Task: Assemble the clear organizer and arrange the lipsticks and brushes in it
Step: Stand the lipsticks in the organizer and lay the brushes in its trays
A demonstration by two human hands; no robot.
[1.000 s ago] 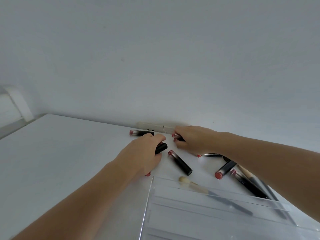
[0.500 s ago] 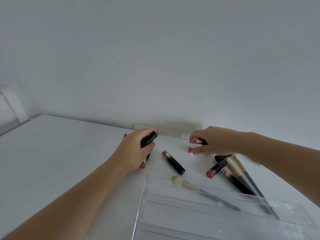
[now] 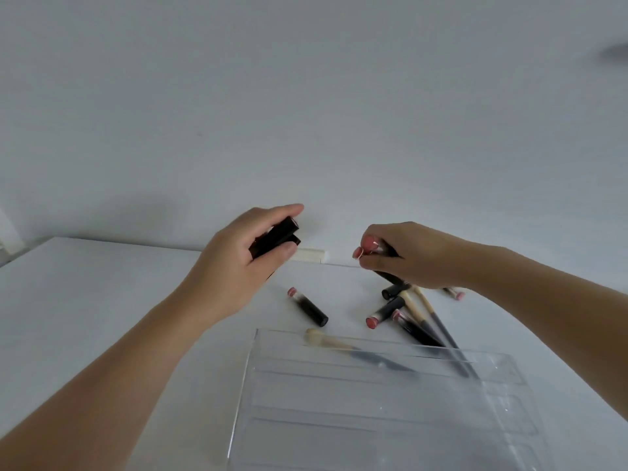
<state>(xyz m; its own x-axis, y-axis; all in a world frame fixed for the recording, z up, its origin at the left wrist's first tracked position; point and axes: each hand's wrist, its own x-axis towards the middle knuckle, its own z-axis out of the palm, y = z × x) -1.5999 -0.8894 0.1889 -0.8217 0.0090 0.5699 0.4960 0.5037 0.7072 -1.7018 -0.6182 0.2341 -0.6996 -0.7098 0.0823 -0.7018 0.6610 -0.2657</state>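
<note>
Count by kind, as visible.

Hands: two, the left hand (image 3: 244, 263) and the right hand (image 3: 404, 256).

Lipsticks held: two black tubes (image 3: 277, 235) in the left hand; two pink-capped tubes (image 3: 368, 248) in the right hand.

Lipsticks lying on the white table (image 3: 102, 300): five in view, namely one lone tube (image 3: 307, 306), one black-ended tube (image 3: 390, 291), one pink-ended tube (image 3: 385, 312), one long dark tube (image 3: 416, 331) and one partly hidden tube (image 3: 454, 294).

Brushes: three, being one pale-tipped brush (image 3: 326, 341) behind the clear wall and two crossed brushes (image 3: 424, 309).

Clear organizer (image 3: 373, 419): one.

Pale block at the wall (image 3: 307, 255): one.
</note>
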